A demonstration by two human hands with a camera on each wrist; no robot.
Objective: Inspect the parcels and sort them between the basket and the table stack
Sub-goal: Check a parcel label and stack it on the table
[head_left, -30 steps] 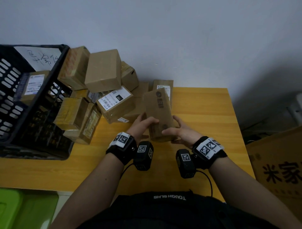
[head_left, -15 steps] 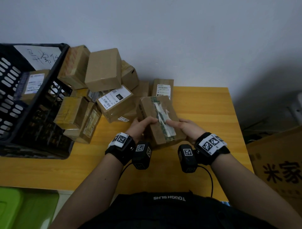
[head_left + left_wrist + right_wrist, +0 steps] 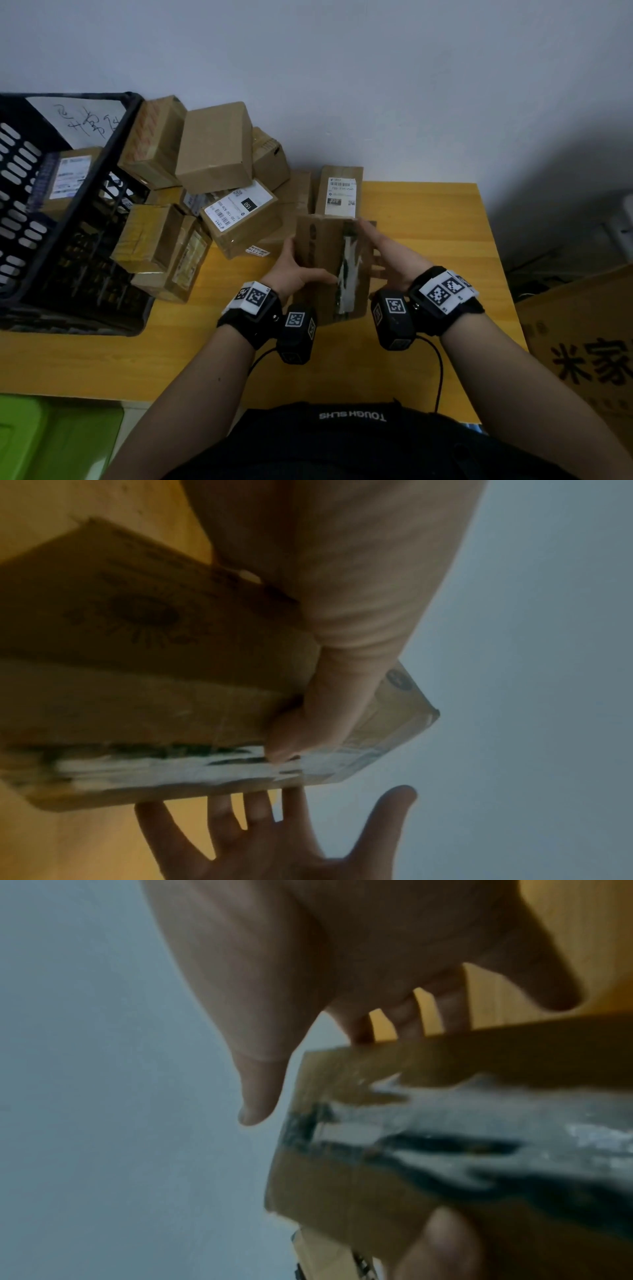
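one taped parcel (image 3: 330,267) sits between two hands: left hand (image 3: 294,270) grips it, thumb curled over; right hand (image 3: 394,260) supports it with straight fingers.

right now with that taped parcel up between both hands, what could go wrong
1. The right hand looks open, fingers straight along the parcel; only the left hand wraps it, so it may slip onto the table.
2. The torn white tape on its top face could peel further if fingers drag across it.
3. The table stack leans unevenly beside the basket; a nudge might topple boxes.
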